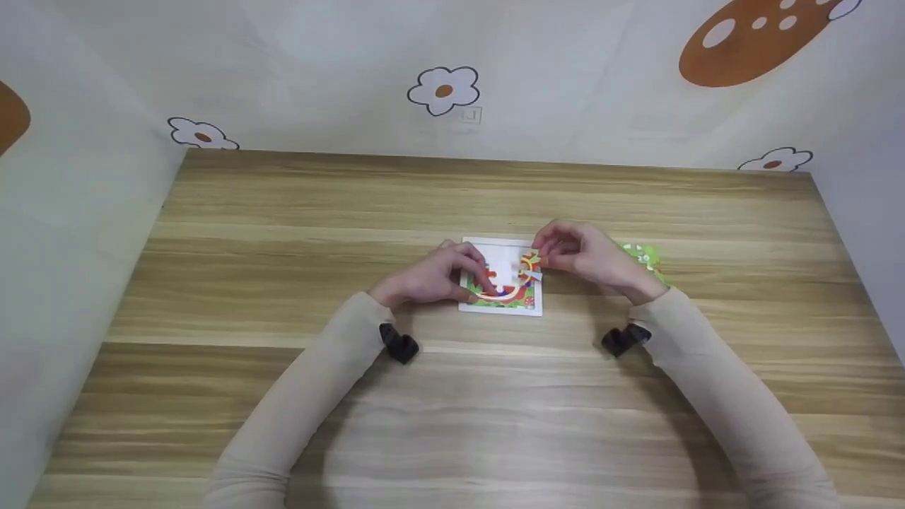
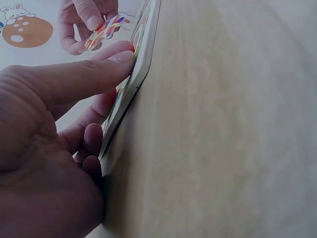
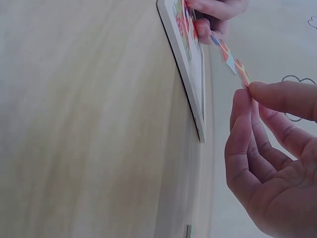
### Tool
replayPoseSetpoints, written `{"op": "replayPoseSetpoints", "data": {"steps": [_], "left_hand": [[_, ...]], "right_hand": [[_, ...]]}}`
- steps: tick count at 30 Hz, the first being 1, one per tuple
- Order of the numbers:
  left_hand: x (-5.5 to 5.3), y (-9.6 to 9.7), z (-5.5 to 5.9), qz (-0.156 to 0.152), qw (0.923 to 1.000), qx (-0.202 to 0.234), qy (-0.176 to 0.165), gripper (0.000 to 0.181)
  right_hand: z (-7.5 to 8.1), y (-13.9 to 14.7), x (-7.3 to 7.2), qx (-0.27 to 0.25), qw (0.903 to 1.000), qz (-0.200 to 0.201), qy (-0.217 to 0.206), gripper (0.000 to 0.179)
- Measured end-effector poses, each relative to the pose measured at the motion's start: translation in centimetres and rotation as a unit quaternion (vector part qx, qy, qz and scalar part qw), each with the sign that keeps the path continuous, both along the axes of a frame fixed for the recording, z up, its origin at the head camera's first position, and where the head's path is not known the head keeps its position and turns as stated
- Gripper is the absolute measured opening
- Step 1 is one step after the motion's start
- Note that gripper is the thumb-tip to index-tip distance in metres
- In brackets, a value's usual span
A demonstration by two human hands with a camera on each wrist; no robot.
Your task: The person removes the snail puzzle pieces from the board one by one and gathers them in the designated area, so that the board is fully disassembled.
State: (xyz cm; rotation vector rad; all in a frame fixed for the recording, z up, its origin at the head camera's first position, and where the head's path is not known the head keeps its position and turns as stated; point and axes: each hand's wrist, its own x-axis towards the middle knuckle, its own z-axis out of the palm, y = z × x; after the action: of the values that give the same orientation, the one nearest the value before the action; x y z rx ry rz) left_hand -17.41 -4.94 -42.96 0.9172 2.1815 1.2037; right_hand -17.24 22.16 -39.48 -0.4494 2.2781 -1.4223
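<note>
A square puzzle tray (image 1: 539, 300) with a white rim lies flat on the table, its lower part filled with red and green jigsaw pieces (image 1: 505, 297). My left hand (image 1: 438, 272) rests over the tray's left side, thumb and fingertips touching the pieces laid there. Between thumb and index finger, my right hand (image 1: 583, 254) pinches a colourful jigsaw piece (image 3: 229, 58) by its end. That piece is tilted above the tray's right side. White bottom shows in the upper part of the tray.
Right of the tray, partly behind the right wrist, lies a green printed piece (image 1: 642, 254). The wooden table (image 1: 318, 212) meets a wall (image 1: 318, 85) with flower prints at its back. Black wrist cameras (image 1: 400, 345) sit on both sleeves.
</note>
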Motion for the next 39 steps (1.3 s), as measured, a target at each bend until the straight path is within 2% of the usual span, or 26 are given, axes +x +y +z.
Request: {"op": "replayPoseSetpoints", "data": {"steps": [17,23,34,39], "left_hand": [[-0.1,-0.1,-0.1,-0.012,0.9999,0.009,0.003,0.021],[-0.2,-0.1,-0.1,-0.017,0.9997,0.012,0.011,0.022],[-0.1,-0.1,-0.1,-0.016,0.9998,0.014,0.006,0.021],[-0.1,-0.2,-0.3,-0.015,0.9997,0.017,0.006,0.021]], "right_hand": [[0.5,3.1,0.1,-0.01,0.9998,-0.018,0.002,0.025],[0.5,4.0,0.3,0.001,0.9998,-0.019,0.007,0.023],[0.4,5.9,0.7,0.019,0.9994,-0.029,0.0,0.022],[0.3,6.8,1.0,0.035,0.9989,-0.03,0.01,0.021]]}}
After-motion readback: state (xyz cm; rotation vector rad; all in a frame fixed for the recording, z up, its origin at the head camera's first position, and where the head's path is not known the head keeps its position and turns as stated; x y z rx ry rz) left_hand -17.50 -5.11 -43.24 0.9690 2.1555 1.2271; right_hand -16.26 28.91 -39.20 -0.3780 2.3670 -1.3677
